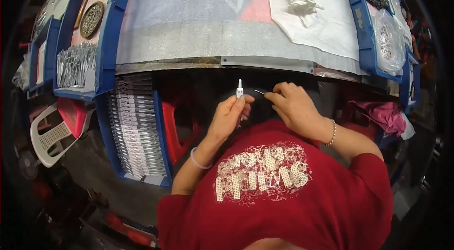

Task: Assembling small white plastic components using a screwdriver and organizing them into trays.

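Here, two hands working below the desk (208, 37) edge.
Left hand (229, 115) pinches a small white part (240, 90) upright; right hand (293, 106) grips a thin metal piece (259, 91).

Red short-sleeved shirt (283, 202) with pale studded lettering, clear bangle (198, 161) at centre, beaded bracelet (333, 132) at right.

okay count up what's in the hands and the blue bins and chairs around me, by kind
Small white plastic piece, held in the left hand: 1
Thin metal pin, held in the right hand: 1
Blue bins in view: 4
White plastic chair: 1
Red stool: 1
Total: 8
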`<state>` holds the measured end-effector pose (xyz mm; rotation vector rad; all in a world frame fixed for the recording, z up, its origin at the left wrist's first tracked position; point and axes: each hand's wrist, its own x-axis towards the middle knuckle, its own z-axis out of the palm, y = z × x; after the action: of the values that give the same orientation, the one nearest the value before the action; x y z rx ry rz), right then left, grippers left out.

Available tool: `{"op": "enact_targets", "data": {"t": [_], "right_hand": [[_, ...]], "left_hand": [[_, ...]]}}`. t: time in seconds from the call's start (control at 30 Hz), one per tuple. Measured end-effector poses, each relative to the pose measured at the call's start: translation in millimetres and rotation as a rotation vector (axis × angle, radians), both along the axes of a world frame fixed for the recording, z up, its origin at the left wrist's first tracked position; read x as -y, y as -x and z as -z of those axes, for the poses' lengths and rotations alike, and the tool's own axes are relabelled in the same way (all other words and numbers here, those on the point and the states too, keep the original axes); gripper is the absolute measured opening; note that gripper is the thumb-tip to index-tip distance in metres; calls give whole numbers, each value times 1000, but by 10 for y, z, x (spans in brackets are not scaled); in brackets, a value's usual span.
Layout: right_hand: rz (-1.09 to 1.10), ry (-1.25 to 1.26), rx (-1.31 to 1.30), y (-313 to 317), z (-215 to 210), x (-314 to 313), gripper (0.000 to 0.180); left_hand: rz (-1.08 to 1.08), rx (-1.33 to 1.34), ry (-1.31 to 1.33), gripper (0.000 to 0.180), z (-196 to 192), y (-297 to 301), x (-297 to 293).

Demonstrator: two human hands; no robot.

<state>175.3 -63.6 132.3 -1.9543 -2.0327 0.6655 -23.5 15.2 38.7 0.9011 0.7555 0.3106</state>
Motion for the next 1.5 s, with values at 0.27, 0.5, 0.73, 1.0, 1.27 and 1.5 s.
{"op": "enact_targets", "data": {"t": [0.27, 0.5, 0.73, 1.0, 1.27, 1.5], "right_hand": [[302, 462, -1085, 285, 483, -95, 19], [362, 600, -1095, 281, 556, -119, 27], [360, 561, -1076, 291, 717, -239, 25], [365, 709, -1221, 307, 659, -261, 21], [364, 751, -1187, 275, 565, -324, 24], [403, 768, -1203, 317, 662, -328, 24]], "left_hand": [[173, -65, -18, 25, -459, -49, -229], [-31, -174, -300, 12, -311, -79, -3], [2, -266, -700, 13, -285, -172, -91], [53, -191, -512, 10, -310, -124, -178], [121, -179, -548, 10, -293, -29, -195], [186, -211, -511, 14, -245, -24, -281]]}}
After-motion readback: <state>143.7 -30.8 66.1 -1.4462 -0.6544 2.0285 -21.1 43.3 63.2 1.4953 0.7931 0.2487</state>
